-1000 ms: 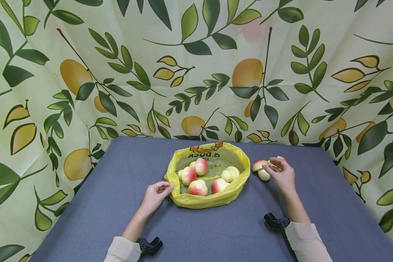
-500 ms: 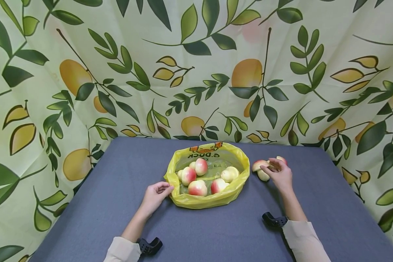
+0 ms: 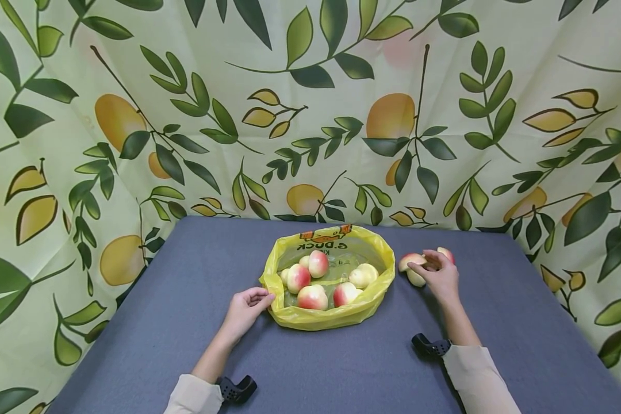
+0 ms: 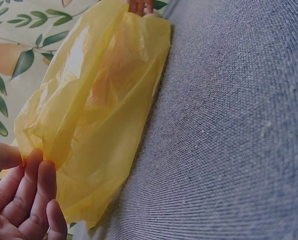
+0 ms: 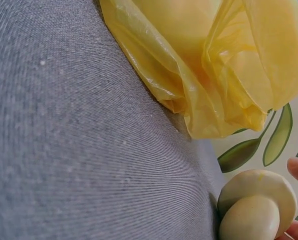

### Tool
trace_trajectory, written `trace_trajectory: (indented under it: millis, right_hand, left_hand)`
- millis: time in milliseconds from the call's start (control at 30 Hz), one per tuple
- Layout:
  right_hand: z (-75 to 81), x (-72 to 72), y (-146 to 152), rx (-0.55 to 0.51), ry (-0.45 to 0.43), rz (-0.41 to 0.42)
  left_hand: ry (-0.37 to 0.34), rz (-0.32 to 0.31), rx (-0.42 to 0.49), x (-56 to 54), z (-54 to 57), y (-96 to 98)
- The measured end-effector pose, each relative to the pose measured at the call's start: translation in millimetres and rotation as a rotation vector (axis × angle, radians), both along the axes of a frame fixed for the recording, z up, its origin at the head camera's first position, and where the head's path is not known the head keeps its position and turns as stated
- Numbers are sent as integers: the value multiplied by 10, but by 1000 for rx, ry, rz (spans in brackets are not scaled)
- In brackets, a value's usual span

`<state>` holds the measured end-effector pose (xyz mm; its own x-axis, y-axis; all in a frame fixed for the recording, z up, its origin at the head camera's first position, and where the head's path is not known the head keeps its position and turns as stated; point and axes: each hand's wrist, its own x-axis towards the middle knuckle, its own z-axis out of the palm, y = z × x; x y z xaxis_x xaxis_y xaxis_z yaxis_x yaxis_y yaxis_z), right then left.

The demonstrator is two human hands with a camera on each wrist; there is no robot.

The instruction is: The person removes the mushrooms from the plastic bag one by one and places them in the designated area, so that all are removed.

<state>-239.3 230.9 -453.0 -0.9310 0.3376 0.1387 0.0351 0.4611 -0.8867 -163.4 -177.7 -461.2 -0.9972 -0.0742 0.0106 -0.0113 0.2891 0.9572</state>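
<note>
My left hand [image 3: 244,313] pinches the left rim of a yellow plastic bag [image 3: 315,322] between thumb and fingers. In the left wrist view, the bag's thin edge [image 4: 44,135] is gathered at the fingertips. Several red-and-cream toy mushrooms [image 3: 313,297] lie inside the wide-mouthed bag. Right of it, my right hand [image 3: 441,279] bends over a mushroom [image 3: 411,261] lying on the table, thumb apart from the fingers. The right wrist view has this mushroom's pale cap and stem [image 5: 251,217] with fingertips close by its side; the rest of the hand is cut off.
Another red-capped mushroom [image 3: 447,255] shows partly behind the right hand. The table [image 3: 331,374] is covered in blue-grey cloth. A leaf-and-fruit patterned curtain [image 3: 310,126] hangs along its back and sides. Each wrist wears a black camera band [image 3: 430,347].
My right hand has shifted slightly left toward the nearer mushroom, uncovering more of the red-capped one behind it. The left hand and the bag stay in place.
</note>
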Motion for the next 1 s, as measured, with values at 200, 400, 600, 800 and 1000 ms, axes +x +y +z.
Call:
trace_trajectory:
  millis: [200, 400, 600, 800, 1000]
  right_hand:
    - [-20, -1, -18, 0, -14, -7]
    - [-57, -27, -40, -14, 8, 3]
    - [-79, -35, -43, -5, -10, 42]
    - [-104, -35, -38, 2, -44, 60]
    - [-127, -34, -42, 17, -70, 72]
  left_hand:
    - [0, 1, -12, -6, -12, 4]
    - [2, -2, 5, -6, -11, 0]
    - [-1, -4, 7, 2, 12, 2]
    - [-6, -6, 17, 1, 22, 4]
    - [-9, -11, 17, -1, 22, 3]
